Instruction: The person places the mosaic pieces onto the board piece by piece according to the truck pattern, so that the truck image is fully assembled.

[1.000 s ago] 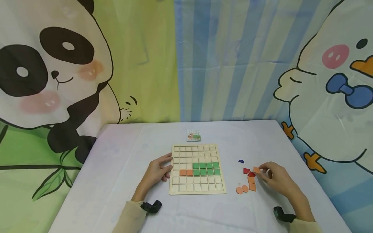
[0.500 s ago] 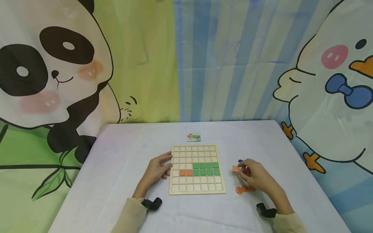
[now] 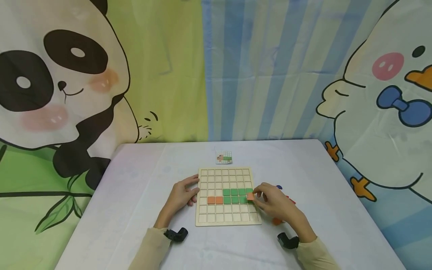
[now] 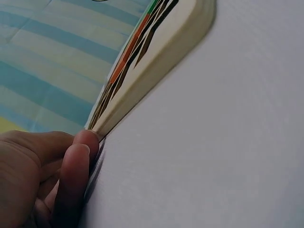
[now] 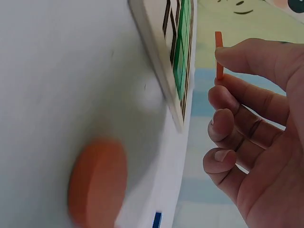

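Observation:
My right hand (image 3: 275, 200) pinches an orange square tile (image 5: 219, 56) between thumb and index finger; the other fingers are bent. In the head view, it is over the right side of the wooden grid board (image 3: 228, 176), in front of the green tiles (image 3: 235, 192). Those green squares fill parts of two rows, with two orange squares (image 3: 215, 200) left of the lower one. My left hand (image 3: 182, 192) touches the board's left edge with its fingertips. The left wrist view shows these fingertips (image 4: 87, 140) against the wooden rim.
A small printed card (image 3: 224, 157) lies behind the board. Right of it are a blue piece (image 3: 279, 187), red pieces (image 3: 290, 200) partly hidden by my right hand, and an orange round piece (image 3: 277, 221). White cloth (image 3: 162, 161) covers the table.
My right hand has carried the orange square left from the loose pieces to the board's right side. My left hand has stayed at the board's left edge.

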Demonstrator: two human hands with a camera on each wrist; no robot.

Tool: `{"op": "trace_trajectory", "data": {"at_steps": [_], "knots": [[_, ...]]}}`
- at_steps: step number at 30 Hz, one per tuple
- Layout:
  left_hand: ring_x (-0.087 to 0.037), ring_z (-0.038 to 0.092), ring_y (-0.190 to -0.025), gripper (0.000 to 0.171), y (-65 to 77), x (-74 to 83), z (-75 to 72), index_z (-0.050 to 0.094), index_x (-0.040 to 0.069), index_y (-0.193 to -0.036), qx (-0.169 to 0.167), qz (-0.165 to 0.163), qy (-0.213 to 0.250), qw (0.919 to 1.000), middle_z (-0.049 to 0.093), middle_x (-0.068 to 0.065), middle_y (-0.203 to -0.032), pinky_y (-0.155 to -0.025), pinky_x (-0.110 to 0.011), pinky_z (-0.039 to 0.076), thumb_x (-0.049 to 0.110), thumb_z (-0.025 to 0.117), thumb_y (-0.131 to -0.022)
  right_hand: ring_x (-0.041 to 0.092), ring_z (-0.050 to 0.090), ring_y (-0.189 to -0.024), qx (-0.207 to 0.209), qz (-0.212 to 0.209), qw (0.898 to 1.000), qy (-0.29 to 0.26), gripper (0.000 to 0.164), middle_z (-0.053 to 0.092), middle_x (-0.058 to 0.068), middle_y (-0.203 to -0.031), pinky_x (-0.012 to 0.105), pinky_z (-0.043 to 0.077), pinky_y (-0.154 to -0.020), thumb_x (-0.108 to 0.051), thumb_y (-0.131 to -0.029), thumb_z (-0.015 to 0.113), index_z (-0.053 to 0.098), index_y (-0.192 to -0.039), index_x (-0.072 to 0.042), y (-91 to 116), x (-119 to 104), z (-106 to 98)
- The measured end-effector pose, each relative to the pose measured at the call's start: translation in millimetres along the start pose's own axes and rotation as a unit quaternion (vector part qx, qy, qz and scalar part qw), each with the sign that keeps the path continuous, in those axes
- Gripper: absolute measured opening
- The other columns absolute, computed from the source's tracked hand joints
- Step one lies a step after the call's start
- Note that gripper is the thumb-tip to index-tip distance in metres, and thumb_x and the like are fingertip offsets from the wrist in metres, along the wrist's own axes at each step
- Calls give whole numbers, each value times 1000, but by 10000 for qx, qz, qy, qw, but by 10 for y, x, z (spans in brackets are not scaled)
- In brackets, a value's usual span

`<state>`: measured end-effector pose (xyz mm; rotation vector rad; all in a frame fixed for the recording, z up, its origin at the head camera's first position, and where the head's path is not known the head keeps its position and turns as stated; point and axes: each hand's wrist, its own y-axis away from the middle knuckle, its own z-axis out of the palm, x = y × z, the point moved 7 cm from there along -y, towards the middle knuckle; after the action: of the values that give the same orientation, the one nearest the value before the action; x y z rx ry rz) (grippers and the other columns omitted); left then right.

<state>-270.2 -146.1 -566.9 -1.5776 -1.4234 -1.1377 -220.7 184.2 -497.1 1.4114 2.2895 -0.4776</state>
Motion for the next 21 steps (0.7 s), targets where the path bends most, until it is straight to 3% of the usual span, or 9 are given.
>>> {"op": "trace_trajectory", "data": {"at_steps": [3, 7, 17, 21], "knots": [[-13, 62, -47, 52, 13, -18, -3, 62, 13, -149, 65, 9, -91, 9999, 81, -6, -106, -44, -29, 55, 10, 73, -98, 6, 50, -74, -5, -189, 9998, -117, 14, 66, -3, -95, 18, 46, -64, -18, -96, 79, 74, -109, -14, -68, -102, 60], [-13, 60, -45, 52, 31, -18, -6, 61, 14, -150, 124, 69, -226, 9996, 73, -6, -67, -43, -28, 53, 12, 73, -99, 11, 56, -78, -18, -405, 9989, -251, 17, 68, -1, -96, 19, 49, -66, -16, -95, 80, 74, -110, -12, -144, -220, 138], [-15, 60, -45, 51, 47, -14, -1, 62, 16, -150, 146, 52, -265, 9995, 76, 1, -79, -43, -29, 53, 14, 72, -100, 13, 59, -81, -315, -590, 9976, -205, 16, 66, -3, -94, 20, 51, -69, -18, -96, 78, 75, -110, -11, -302, -472, 392], [-14, 59, -45, 51, 48, 4, 0, 61, 14, -150, 131, 159, -296, 9993, 75, 0, -74, -42, -30, 53, 14, 72, -101, 14, 61, -82, -337, -738, 9966, -110, 16, 68, -1, -96, 21, 53, -71, -19, -96, 78, 76, -110, -10, -356, -594, 458]]}}
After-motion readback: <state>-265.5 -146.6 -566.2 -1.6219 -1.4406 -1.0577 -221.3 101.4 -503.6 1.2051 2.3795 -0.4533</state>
